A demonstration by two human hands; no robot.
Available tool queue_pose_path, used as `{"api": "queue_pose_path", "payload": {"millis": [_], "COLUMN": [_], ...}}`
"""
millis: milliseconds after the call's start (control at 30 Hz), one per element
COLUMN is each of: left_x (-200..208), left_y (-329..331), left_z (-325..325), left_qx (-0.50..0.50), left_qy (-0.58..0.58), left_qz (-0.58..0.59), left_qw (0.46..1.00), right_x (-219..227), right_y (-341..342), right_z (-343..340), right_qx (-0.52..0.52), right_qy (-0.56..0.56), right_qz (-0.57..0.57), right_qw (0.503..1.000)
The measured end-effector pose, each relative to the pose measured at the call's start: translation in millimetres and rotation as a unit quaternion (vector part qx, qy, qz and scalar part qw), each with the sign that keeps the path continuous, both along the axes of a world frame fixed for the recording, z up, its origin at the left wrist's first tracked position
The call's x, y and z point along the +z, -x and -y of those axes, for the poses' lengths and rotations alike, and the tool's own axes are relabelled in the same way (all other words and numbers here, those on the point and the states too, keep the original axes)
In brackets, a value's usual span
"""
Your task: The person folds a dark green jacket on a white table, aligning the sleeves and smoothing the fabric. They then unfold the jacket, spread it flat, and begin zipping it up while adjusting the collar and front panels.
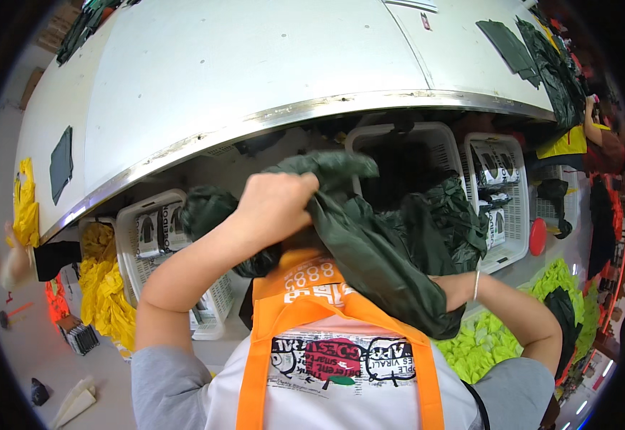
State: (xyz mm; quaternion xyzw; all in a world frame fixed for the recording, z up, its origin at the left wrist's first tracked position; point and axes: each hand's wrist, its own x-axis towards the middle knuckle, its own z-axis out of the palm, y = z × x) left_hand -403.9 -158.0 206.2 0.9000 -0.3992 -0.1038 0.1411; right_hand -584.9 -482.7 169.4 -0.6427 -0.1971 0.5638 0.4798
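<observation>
Left hand [273, 204] clenches dark green fabric [370, 244]; right hand [458, 289] is at its near right end.
The right fingers are tucked out of sight in the folds, so their grip cannot be told; the fabric stretches between the hands, before an orange apron [305, 266]. Beyond stand white baskets left [134, 222] and right [519, 211], lime-green cloth [481, 344] lies near right, and a white table [255, 57] spans the far side.
</observation>
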Motion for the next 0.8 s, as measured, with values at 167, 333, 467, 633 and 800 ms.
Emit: {"api": "queue_pose_path", "payload": {"millis": [167, 333, 467, 633, 800], "left_x": [-12, -2, 6, 17, -8], "left_y": [-23, -21, -19, -15, -35], "left_z": [-24, -41, -33, 4, 32], "left_qx": [0.154, 0.18, 0.088, 0.067, -0.058], "left_qy": [0.295, 0.344, 0.373, 0.292, 0.305], "left_qz": [0.237, 0.234, 0.251, -0.002, -0.391], "left_qw": [0.913, 0.891, 0.889, 0.954, 0.866], "right_x": [-2, 28, 72, 142, 201], "right_y": [-8, -49, -93, -130, -144], "right_z": [-44, -22, 34, 8, -68], "right_qx": [-0.156, -0.337, -0.651, -0.706, -0.632], "right_qy": [0.121, 0.039, -0.003, -0.115, -0.106], "right_qz": [0.09, 0.339, 0.355, 0.568, 0.721], "right_qw": [0.976, 0.877, 0.671, 0.408, 0.265]}}
